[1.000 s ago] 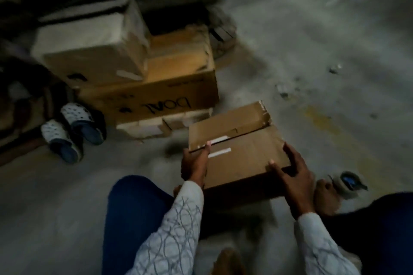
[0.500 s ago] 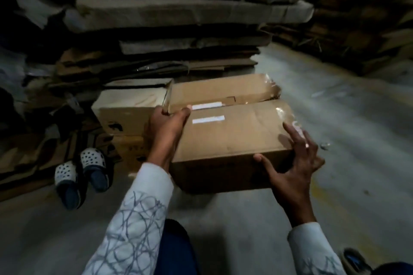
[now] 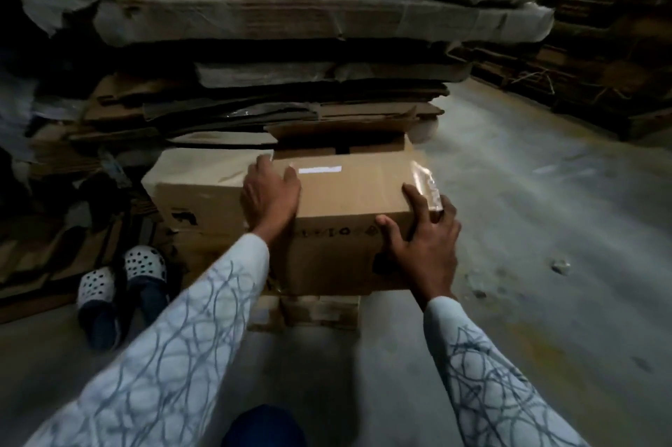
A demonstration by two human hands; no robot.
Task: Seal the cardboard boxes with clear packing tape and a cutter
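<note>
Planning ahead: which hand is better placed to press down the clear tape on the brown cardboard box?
Probably right: right hand grips the brown cardboard box beside the clear tape; left hand holds the opposite end.

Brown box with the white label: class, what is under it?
Pale flat cartons show just below the front of the brown box. Whether it rests on them, and what lies farther back, the box hides.
</note>
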